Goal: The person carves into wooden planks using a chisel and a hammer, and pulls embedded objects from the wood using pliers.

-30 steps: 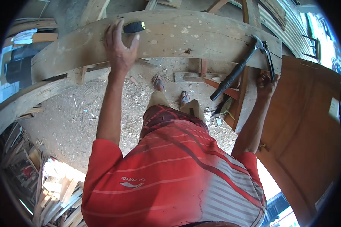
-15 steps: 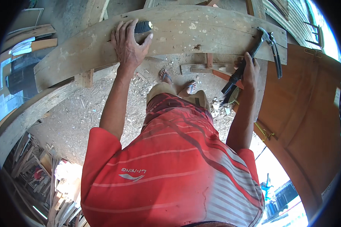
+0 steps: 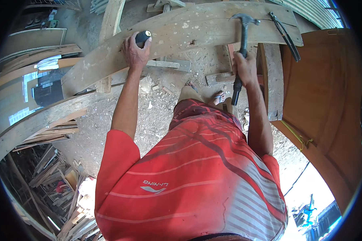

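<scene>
Along the plank (image 3: 213, 27): we've pincers (image 3: 276, 21) at the right end, black cylinder (image 3: 142, 37) leftward!
Left hand (image 3: 136, 55): half-closed around that cylinder.
Right hand (image 3: 246, 67): fist wrapped round our hammer (image 3: 244, 37), head over plank!

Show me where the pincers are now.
In the head view, the pincers lie on the right end of the plank, to the right of the hammer in the right hand, handles overhanging the near edge.

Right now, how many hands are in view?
2: the left hand is around a black cylinder at the plank, and the right hand grips the hammer. No other hand shows.
</scene>
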`<act>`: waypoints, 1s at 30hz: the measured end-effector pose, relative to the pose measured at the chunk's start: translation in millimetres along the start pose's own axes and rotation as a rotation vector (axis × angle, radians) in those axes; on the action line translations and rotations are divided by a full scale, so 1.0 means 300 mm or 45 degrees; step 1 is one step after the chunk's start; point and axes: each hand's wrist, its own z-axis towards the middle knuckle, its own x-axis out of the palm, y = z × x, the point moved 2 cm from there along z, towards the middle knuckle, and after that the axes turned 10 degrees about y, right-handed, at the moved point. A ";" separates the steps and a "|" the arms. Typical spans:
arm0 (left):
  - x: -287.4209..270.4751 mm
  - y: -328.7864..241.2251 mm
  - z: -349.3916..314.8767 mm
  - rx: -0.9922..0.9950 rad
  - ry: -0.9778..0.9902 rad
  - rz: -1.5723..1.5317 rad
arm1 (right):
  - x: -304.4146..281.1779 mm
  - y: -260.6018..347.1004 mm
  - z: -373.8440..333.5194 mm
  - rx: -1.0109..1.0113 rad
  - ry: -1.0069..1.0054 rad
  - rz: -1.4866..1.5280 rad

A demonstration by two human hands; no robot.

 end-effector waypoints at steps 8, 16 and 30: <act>0.000 -0.011 0.009 -0.031 -0.018 -0.068 | 0.122 -0.069 -0.283 -0.156 0.062 -0.220; -0.032 0.019 -0.037 0.058 0.115 -0.253 | 0.063 0.047 -0.287 -0.138 -0.234 -0.113; -0.150 -0.054 -0.293 0.132 0.579 -0.757 | 0.098 0.074 -0.221 -0.159 -0.555 -0.080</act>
